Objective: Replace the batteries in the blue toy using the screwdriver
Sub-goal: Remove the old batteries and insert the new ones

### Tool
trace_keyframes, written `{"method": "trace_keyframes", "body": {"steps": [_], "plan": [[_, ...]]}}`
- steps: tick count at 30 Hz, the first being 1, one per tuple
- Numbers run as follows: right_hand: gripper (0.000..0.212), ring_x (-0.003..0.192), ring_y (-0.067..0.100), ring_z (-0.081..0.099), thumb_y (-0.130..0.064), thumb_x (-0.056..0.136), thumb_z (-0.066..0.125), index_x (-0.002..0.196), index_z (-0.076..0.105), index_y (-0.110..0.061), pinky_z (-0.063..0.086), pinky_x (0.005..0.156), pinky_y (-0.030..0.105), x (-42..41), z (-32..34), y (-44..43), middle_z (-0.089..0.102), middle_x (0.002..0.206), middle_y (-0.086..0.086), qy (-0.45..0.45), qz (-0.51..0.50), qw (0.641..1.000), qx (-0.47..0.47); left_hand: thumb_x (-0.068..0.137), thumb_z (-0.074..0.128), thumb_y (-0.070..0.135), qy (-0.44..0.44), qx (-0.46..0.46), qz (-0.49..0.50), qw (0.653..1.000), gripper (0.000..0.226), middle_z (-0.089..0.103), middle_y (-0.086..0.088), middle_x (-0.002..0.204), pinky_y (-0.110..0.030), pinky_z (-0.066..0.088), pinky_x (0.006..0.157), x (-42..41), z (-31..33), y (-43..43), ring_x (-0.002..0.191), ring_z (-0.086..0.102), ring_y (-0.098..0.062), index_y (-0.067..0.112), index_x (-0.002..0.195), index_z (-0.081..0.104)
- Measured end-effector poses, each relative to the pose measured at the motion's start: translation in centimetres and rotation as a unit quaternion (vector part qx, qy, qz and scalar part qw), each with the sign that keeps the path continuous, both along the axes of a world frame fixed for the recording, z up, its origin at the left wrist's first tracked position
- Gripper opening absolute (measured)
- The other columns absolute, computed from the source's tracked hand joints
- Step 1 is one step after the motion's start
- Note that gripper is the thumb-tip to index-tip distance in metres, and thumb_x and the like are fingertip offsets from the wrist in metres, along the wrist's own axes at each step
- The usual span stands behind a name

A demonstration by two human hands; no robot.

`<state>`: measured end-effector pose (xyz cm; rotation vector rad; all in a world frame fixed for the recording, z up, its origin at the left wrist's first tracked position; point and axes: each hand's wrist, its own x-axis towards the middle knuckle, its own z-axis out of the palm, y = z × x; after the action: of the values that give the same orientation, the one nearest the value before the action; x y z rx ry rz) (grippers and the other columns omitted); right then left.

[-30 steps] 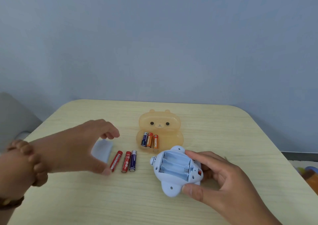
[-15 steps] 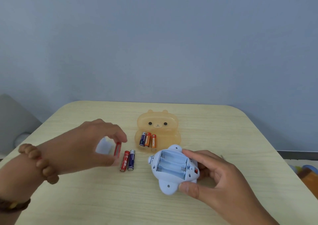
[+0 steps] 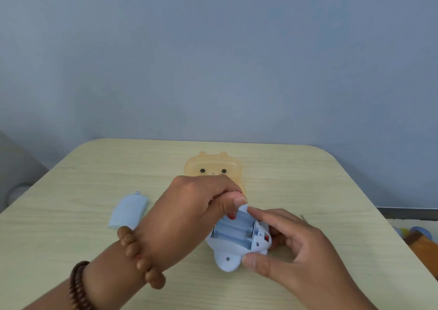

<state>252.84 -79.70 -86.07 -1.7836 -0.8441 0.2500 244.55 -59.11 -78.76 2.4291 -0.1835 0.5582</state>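
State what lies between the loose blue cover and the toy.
Head view: the left hand lies between the cover and the toy, pinching a red battery at the toy's open bay.

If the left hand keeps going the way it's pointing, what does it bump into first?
Most likely the blue toy: the left hand pinches a red battery whose tip points down at the far slot of the open battery bay. How close it is cannot be told from this one view.

Left hand (image 3: 189, 212) with red battery (image 3: 231, 215) over blue toy (image 3: 227, 260) in right hand (image 3: 296, 245)
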Motion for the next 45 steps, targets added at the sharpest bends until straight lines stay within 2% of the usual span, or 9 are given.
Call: {"method": "trace_keyframes", "body": {"steps": [5, 9, 16, 19, 24, 29, 35, 40, 45], "plan": [[0.076, 0.101, 0.018, 0.07, -0.074, 0.054, 0.083, 0.124, 0.068, -0.05, 0.058, 0.087, 0.035, 0.0, 0.1, 0.0, 0.071, 0.12, -0.009, 0.003, 0.002, 1.0, 0.009, 0.086, 0.063, 0.049, 0.001, -0.109, 0.011, 0.994, 0.021, 0.073, 0.013, 0.082, -0.026, 0.058, 0.062, -0.2, -0.1, 0.3, 0.077, 0.072, -0.008, 0.03, 0.091, 0.07], [0.075, 0.101, 0.022, 0.071, -0.07, 0.058, 0.085, 0.126, 0.07, -0.042, 0.059, 0.088, 0.043, 0.1, 0.0, 0.0, 0.071, 0.12, -0.005, 0.009, 0.006, 1.0, 0.015, 0.078, 0.081, 0.033, 0.016, -0.151, -0.001, 0.988, 0.019, 0.073, 0.012, 0.103, -0.026, 0.059, 0.08, 0.1, -0.1, 0.4, 0.096, 0.072, -0.014, 0.023, 0.093, 0.075], [0.069, 0.103, 0.019, 0.071, -0.048, 0.061, 0.09, 0.127, 0.071, -0.038, 0.059, 0.088, 0.043, 0.0, -0.1, -0.1, 0.072, 0.12, -0.008, 0.001, 0.0, 1.0, 0.002, 0.08, 0.074, -0.004, 0.063, -0.16, 0.024, 0.985, 0.026, 0.073, 0.013, 0.106, -0.025, 0.058, 0.086, 0.8, -0.2, 0.7, 0.096, 0.072, -0.005, 0.021, 0.085, 0.078], [0.068, 0.103, 0.017, 0.07, -0.047, 0.061, 0.09, 0.125, 0.072, -0.039, 0.059, 0.088, 0.039, 0.1, -0.2, -0.2, 0.072, 0.119, -0.011, -0.002, -0.001, 1.0, 0.001, 0.087, 0.067, 0.0, 0.062, -0.127, 0.029, 0.989, 0.026, 0.074, 0.013, 0.095, -0.032, 0.057, 0.084, 1.3, -0.4, 0.5, 0.092, 0.071, -0.009, 0.026, 0.088, 0.074], [0.067, 0.101, 0.019, 0.07, -0.047, 0.06, 0.09, 0.125, 0.072, -0.039, 0.059, 0.086, 0.039, 0.1, -0.1, -0.2, 0.072, 0.118, -0.01, -0.001, -0.003, 1.0, -0.001, 0.1, 0.05, 0.002, 0.093, -0.039, -0.025, 0.995, 0.042, 0.058, 0.011, 0.105, -0.029, 0.048, 0.091, 1.8, -1.2, 0.5, 0.109, 0.056, -0.015, 0.033, 0.121, 0.067], [0.068, 0.099, 0.018, 0.07, -0.047, 0.06, 0.09, 0.124, 0.069, -0.046, 0.059, 0.086, 0.037, 0.1, -0.1, -0.2, 0.071, 0.117, -0.013, -0.004, -0.003, 1.0, -0.009, 0.101, 0.038, 0.03, 0.127, 0.008, -0.024, 0.992, 0.027, 0.056, 0.017, 0.102, -0.022, 0.043, 0.088, 1.8, -1.0, 0.5, 0.107, 0.051, -0.009, 0.042, 0.11, 0.06], [0.067, 0.103, 0.019, 0.069, -0.046, 0.062, 0.09, 0.125, 0.071, -0.042, 0.059, 0.088, 0.039, 0.0, 0.0, -0.2, 0.071, 0.119, -0.01, -0.005, 0.0, 1.0, -0.013, 0.093, 0.064, 0.025, 0.085, -0.061, -0.019, 0.994, 0.013, 0.066, 0.017, 0.098, -0.01, 0.045, 0.08, 1.3, -0.4, 0.2, 0.1, 0.062, -0.002, 0.035, 0.099, 0.057], [0.067, 0.099, 0.019, 0.07, -0.049, 0.061, 0.089, 0.125, 0.069, -0.045, 0.059, 0.086, 0.037, 0.1, -0.1, -0.2, 0.071, 0.116, -0.011, -0.006, 0.0, 1.0, -0.008, 0.084, 0.076, 0.024, 0.043, -0.059, -0.047, 0.996, 0.014, 0.067, 0.012, 0.095, -0.021, 0.048, 0.08, 1.2, -0.7, 0.6, 0.095, 0.063, -0.017, 0.033, 0.091, 0.068], [0.066, 0.101, 0.018, 0.069, -0.048, 0.063, 0.088, 0.126, 0.07, -0.042, 0.059, 0.087, 0.038, 0.0, 0.0, -0.3, 0.071, 0.117, -0.009, -0.012, 0.006, 1.0, -0.011, 0.079, 0.082, 0.025, 0.034, -0.019, -0.049, 0.998, 0.015, 0.07, 0.015, 0.089, -0.025, 0.049, 0.077, 1.2, -1.1, 0.7, 0.09, 0.063, -0.015, 0.032, 0.089, 0.073]]}}
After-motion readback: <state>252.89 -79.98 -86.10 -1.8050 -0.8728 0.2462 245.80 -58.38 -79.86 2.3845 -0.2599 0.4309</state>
